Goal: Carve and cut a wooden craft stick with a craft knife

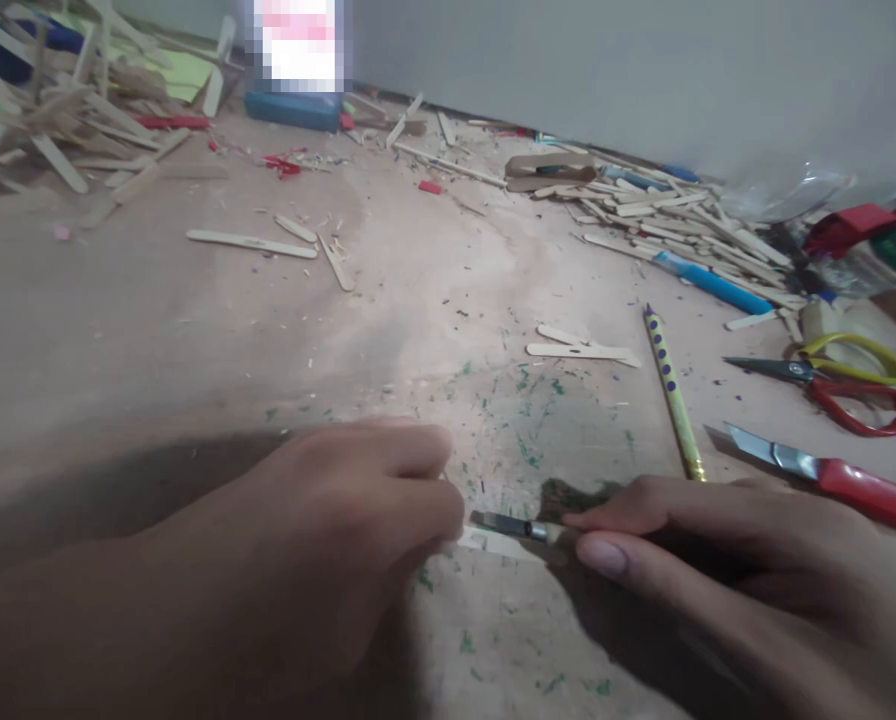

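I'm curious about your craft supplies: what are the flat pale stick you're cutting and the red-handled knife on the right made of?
The flat pale stick under the left hand looks like bare, matt wood, the same as the sticks scattered around. The red-handled knife seems to have a shiny metal blade, which catches the light, and a glossy handle, probably plastic.

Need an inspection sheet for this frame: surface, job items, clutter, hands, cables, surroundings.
Surface: worn board, flecked green, strewn with wood chips.
Job's things: craft knife laid across a flat wooden stick.
Clutter: stick pile, dotted pencil, scissors, red-handled knife, blue pen, loose sticks.
Hands: left hand pins the stick; right hand grips the knife.
Cables: nothing seen.
Surroundings: grey wall, blue box, blurred container above it.
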Tool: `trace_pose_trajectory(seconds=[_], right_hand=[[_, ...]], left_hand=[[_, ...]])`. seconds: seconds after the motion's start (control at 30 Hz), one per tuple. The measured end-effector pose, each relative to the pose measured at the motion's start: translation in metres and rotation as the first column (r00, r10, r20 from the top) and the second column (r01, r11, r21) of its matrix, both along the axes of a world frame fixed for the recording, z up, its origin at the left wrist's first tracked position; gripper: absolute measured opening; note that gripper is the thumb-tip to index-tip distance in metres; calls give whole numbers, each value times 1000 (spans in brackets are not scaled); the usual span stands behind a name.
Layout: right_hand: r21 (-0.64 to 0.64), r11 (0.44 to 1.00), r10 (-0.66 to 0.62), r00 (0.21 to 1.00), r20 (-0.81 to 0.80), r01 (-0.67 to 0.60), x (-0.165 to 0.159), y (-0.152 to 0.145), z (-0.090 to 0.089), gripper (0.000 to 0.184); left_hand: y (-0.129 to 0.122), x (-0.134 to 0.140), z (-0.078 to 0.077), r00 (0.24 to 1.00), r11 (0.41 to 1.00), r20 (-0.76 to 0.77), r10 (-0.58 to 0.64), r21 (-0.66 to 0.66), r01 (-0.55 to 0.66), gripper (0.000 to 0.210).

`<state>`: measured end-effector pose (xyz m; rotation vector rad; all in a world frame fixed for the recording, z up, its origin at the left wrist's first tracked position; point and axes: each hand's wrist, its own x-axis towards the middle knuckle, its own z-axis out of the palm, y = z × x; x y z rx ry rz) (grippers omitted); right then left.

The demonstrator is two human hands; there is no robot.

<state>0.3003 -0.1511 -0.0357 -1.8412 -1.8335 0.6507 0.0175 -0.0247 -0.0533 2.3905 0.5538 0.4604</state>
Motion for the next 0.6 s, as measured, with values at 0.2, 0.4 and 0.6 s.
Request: trace_pose_trajectory(seconds=[0.2,0.4,0.6], right_hand=[[19,994,99,983,152,-103,32,-5,-18,58],[75,980,167,970,175,-183,27,-4,-28,57],[123,957,233,949,210,-262,28,-5,-24,55]], left_hand=[[-2,-2,1,1000,1000,4,9,-22,-9,44],[-3,-2,1,999,999,-47,24,-33,-26,42],[1,2,3,1000,1000,-17,2,8,-2,40]])
